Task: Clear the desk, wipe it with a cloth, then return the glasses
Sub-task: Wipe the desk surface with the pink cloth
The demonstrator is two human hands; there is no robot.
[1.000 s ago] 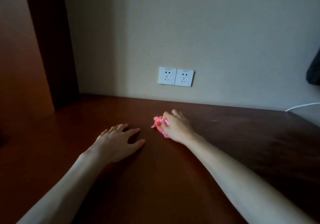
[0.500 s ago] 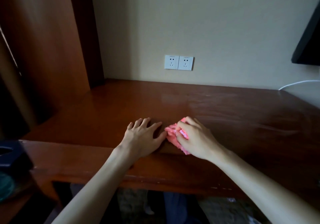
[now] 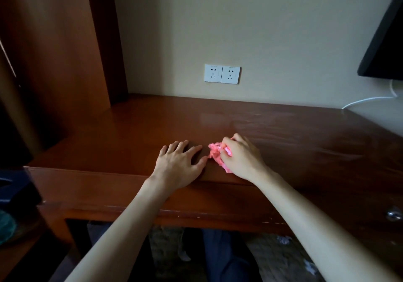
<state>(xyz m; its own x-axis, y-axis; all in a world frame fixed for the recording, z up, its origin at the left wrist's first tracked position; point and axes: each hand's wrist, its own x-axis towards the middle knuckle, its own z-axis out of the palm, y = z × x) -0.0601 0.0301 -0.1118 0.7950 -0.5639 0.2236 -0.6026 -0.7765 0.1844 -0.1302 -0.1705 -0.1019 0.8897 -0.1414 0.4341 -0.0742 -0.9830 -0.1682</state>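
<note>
A crumpled pink cloth (image 3: 216, 154) lies pressed on the brown wooden desk (image 3: 135, 133) close to its front edge, and my right hand (image 3: 242, 157) is closed over it. Just left of the cloth, my left hand (image 3: 177, 165) rests flat on the desk top with fingers spread, its thumb nearly touching the cloth. Faint streaks show on the desk surface to the right of my right hand. No glasses are in view.
A double white wall socket (image 3: 222, 73) sits above the desk's back edge. A dark screen (image 3: 386, 42) hangs at upper right with a white cable (image 3: 370, 100) below it. A wooden cabinet side (image 3: 50, 52) bounds the left. A drawer knob (image 3: 394, 214) shows at right.
Both hands and the cloth have come from the middle of the desk to its front edge over the second. In the last half second they barely moved.
</note>
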